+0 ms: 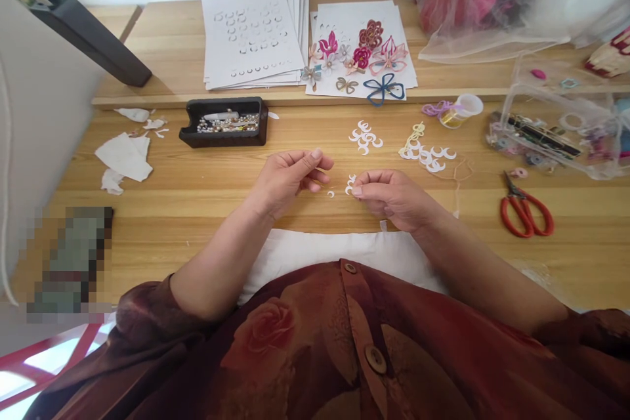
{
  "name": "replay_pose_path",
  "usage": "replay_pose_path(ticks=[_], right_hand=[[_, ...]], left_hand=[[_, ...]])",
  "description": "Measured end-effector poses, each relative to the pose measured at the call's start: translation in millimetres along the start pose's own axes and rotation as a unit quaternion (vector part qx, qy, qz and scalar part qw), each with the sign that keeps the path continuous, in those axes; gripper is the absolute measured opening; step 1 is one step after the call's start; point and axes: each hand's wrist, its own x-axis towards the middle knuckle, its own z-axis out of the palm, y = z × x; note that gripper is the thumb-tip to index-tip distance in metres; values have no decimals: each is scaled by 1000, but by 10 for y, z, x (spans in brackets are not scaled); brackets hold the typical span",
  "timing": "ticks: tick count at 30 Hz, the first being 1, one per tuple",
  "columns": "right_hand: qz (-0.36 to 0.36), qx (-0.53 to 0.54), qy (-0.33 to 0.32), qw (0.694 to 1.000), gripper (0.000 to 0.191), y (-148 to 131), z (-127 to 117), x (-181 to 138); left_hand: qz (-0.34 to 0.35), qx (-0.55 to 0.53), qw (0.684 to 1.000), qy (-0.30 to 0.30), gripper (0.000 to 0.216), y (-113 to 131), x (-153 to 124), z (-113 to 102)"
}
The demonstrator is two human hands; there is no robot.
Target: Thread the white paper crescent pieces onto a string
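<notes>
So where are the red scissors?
In the head view, the red scissors lie on the wooden table, on the person's right side, right of the right hand and just nearer than the clear plastic box.

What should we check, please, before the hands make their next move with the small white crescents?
1. Grip of right hand on crescent: ok, pinched at the fingertips.
2. Anything in left hand: cannot tell, fingers pinched together.
3. Place of loose crescent: ok, flat on the table between the hands.
4. Supply of spare crescents: ok, lying just beyond the hands.
5. Position of scissors: ok, well off to the right.
</notes>
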Motion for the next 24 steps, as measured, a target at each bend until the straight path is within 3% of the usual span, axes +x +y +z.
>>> replay_pose_path(ticks=[7,14,18,21,24], right_hand=[[8,31,-35,999,32,-18,-20,9],[5,28,-13,999,28,-1,-9,19],[-16,-18,5,1000,26,21,16,14],[-52,-72,17,996,26,31,41,7],[-81,-105,26,991,26,38,56,1]], left_hand=[[-53,-30,998,-31,17,42,-23,33],[-53,-17,998,-41,21,20,-23,42],[34,112,992,-40,22,-17,-36,37],[148,232,961,-32,11,-16,-63,60],[213,290,932,-52,4,-14,-89,92]])
